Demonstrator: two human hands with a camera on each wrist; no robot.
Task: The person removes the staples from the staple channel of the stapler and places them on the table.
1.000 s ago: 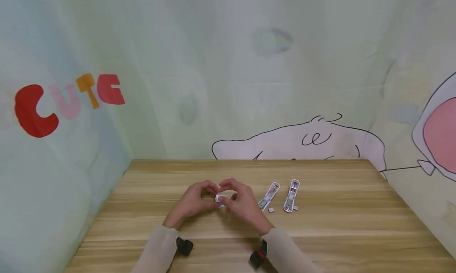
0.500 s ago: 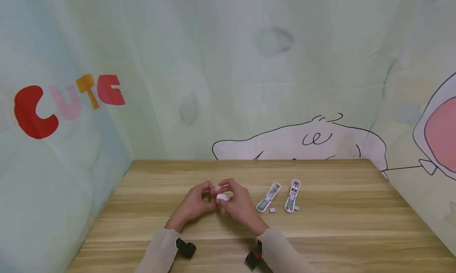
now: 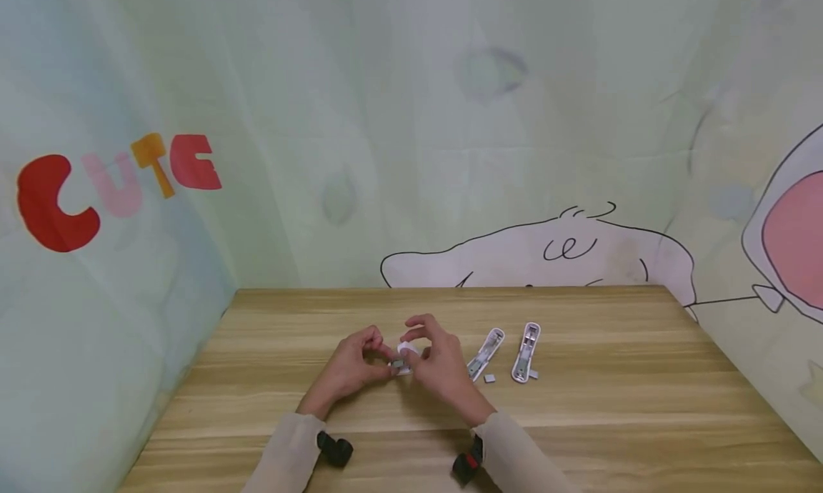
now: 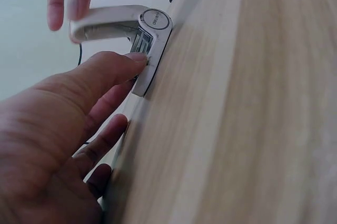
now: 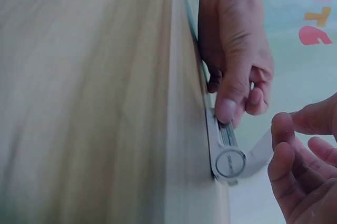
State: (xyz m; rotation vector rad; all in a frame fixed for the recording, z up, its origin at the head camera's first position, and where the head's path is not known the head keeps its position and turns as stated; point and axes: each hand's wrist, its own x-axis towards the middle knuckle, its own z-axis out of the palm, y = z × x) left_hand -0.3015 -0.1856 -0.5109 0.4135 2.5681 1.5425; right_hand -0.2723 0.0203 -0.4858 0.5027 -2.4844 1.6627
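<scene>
A small white stapler (image 3: 400,367) stands between both hands on the wooden table, its top arm raised at an angle from the base. In the left wrist view, the stapler's round pivot cap (image 4: 156,19) and metal magazine show. My left hand (image 3: 349,366) pinches the base end between thumb and fingers. With its fingertips, my right hand (image 3: 441,362) holds the raised arm's end; the right wrist view has the right hand (image 5: 303,169) there too. The stapler's inside is partly hidden by fingers.
To the right lie two more white staplers, opened out: a tilted stapler (image 3: 486,354) and a more upright stapler (image 3: 526,352). Small grey blocks, perhaps staples, lie near them, one grey block (image 3: 490,379) between the two. A printed cloth (image 3: 308,157) hangs behind the table.
The stapler's top arm has swung up from the base, baring the metal inside. My right hand has risen slightly with it, while my left hand has stayed at the base.
</scene>
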